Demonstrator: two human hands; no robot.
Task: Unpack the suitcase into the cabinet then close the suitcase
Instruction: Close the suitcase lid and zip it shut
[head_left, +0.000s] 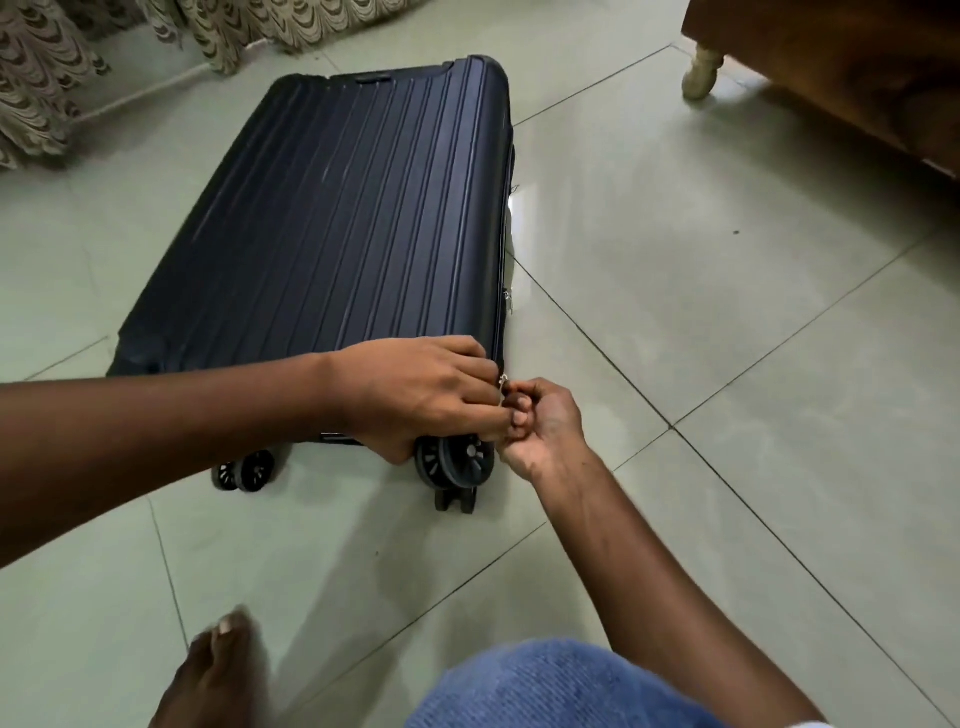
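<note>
A dark navy ribbed hard-shell suitcase (332, 223) lies flat on the tiled floor with its lid down and its wheels (454, 462) toward me. My left hand (415, 395) grips the suitcase's near right corner, fingers curled over the edge. My right hand (540, 426) pinches a small metal zipper pull (503, 382) at that same corner. A second zipper pull (508, 301) hangs farther up the right side seam. The cabinet is not in view.
Patterned curtains (47, 78) hang at the top left. A wooden piece of furniture (852, 67) with a pale turned leg (702, 73) stands at the top right. My bare foot (218, 670) and blue-clad knee (571, 686) are at the bottom.
</note>
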